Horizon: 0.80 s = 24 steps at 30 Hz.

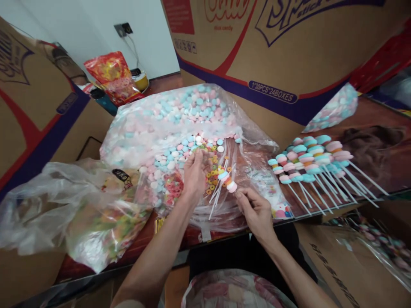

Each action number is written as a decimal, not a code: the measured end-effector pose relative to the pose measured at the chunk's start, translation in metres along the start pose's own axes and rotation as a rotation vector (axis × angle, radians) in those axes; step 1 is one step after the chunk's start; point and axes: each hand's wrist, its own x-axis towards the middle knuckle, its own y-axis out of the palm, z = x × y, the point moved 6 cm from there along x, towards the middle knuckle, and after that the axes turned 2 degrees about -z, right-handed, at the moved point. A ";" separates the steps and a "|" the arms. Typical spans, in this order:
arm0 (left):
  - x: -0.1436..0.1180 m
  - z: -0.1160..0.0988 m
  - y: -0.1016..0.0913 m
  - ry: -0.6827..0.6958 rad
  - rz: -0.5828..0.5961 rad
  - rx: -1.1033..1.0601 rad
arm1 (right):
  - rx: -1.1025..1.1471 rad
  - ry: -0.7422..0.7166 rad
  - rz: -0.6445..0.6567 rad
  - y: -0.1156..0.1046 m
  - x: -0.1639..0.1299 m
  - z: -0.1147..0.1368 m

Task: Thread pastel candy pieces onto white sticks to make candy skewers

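My right hand (257, 209) pinches the end of a marshmallow skewer (228, 181), with blue, white and pink marshmallows threaded beside an orange gummy ring. Over the loose candy, my left hand (195, 171) has its fingertips drawn together; whatever they hold is too small to tell. Yellow and orange gummy rings (212, 175) lie just right of that hand. White sticks (213, 203) rest on the plastic between my hands. Pink and blue marshmallows (180, 149) spill from a large clear bag (135, 128). Reddish candy (174, 186) lies left of my left wrist.
Finished-looking marshmallow skewers (308, 160) are piled at the right, sticks toward the table edge. A clear bag of gummies (105, 222) lies at the left. Large cartons (231, 60) stand behind, with a red candy packet (112, 79) at the back left. An open carton (340, 261) sits below right.
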 end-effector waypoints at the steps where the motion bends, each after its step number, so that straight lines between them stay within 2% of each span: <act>1: -0.003 -0.011 -0.007 0.041 0.030 0.039 | -0.002 -0.003 -0.013 -0.002 0.001 0.001; 3: -0.015 -0.033 -0.027 0.138 0.036 0.154 | -0.025 -0.027 -0.040 -0.009 0.003 0.002; 4: -0.022 -0.046 -0.040 0.197 0.003 0.231 | -0.042 -0.041 -0.052 -0.013 0.005 0.002; 7: -0.047 -0.088 -0.085 0.411 -0.206 0.492 | -0.095 -0.051 -0.075 -0.023 0.010 -0.002; 10: -0.070 -0.126 -0.128 0.627 -0.404 0.722 | -0.113 -0.033 -0.059 -0.023 0.012 -0.008; 12: -0.075 -0.138 -0.151 0.670 -0.479 0.888 | -0.114 -0.031 -0.035 -0.020 0.012 -0.010; 14: -0.068 -0.136 -0.167 0.589 -0.438 1.033 | -0.123 -0.032 -0.020 -0.017 0.011 -0.010; 17: -0.057 -0.123 -0.171 0.476 -0.276 1.122 | -0.133 -0.024 -0.019 -0.016 0.011 -0.010; 21: -0.057 -0.120 -0.148 0.553 -0.124 1.252 | -0.106 -0.011 -0.025 -0.017 0.011 -0.011; 24: -0.056 -0.120 -0.139 0.562 -0.070 1.263 | -0.102 -0.010 -0.016 -0.016 0.011 -0.009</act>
